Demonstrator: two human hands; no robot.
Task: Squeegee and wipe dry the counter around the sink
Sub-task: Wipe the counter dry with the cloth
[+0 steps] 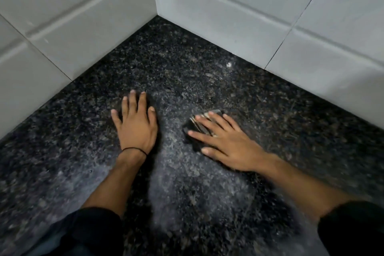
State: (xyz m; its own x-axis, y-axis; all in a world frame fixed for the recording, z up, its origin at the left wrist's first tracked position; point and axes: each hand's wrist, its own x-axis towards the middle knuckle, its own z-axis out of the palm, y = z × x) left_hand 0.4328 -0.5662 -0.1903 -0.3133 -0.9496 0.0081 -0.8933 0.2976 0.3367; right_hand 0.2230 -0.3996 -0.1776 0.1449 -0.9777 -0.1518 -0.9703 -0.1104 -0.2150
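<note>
Counter [207, 72] of dark speckled granite fills the head view, running back into a corner at 12 o'clock where two walls of pale wall tiles [239, 33] meet. One tiled wall runs from the corner towards 8 o'clock, the other towards 4 o'clock, both with thin dark grout lines.

A small dark pad [194, 125] with pale stripes lies flat on the stone just right of the frame's centre, at 3 o'clock of the left hand [136, 129] and apart from it. Most of it is covered and blurred. Its visible far edge runs roughly from 8 o'clock to 2 o'clock, but the long axis cannot be told, nor whether it is a cloth or a scrubber.

The right hand [230, 145] lies on top of the pad, its fingers straight, spread and pointing to 10 o'clock, pressing down rather than curling round it. The left hand lies palm-down on bare stone with its fingers straight, a little apart and pointing to 12 o'clock. It has a thin black band [133, 148] at the wrist.

A grey sheen [187, 183] spreads over the stone from between the hands to 6 o'clock; whether it is moisture or reflected light cannot be told. Dark sleeves [93, 230] enter at 7 and 4 o'clock.
</note>
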